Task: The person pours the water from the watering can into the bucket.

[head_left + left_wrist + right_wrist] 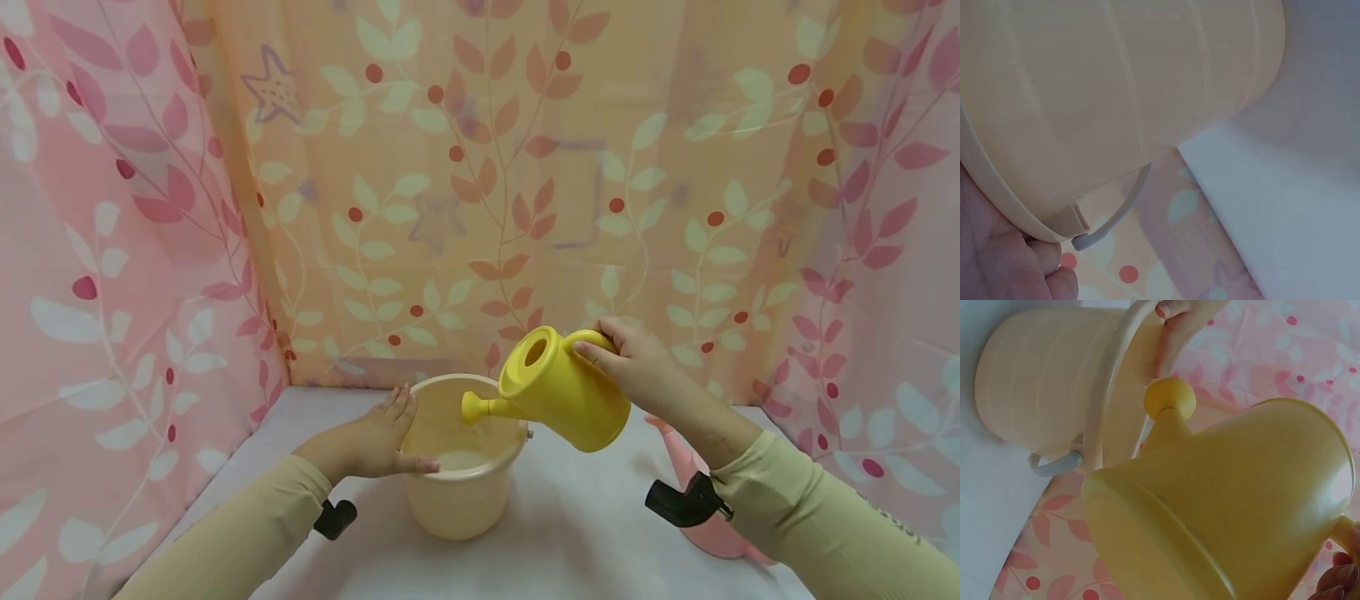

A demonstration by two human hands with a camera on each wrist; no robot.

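Observation:
A yellow watering can [567, 400] hangs tilted to the left in the air, its handle gripped by my right hand [645, 367]. Its round sprinkler head [472, 408] is over the mouth of a cream bucket [457, 508]; the right wrist view [1171, 398] shows it too. I cannot make out any water leaving it. My left hand [375, 437] rests on the bucket's left rim, fingers extended toward the back and thumb lying on the near rim. In the left wrist view the palm [991, 256] lies against the rim beside the grey bail handle [1113, 219].
A pink watering can [720, 537] stands on the white tabletop [577, 533] at right, partly covered by my right forearm. Leaf-patterned cloth [487, 208] surrounds the table at the back and both sides. Black wrist mounts [682, 502] stick out below each forearm.

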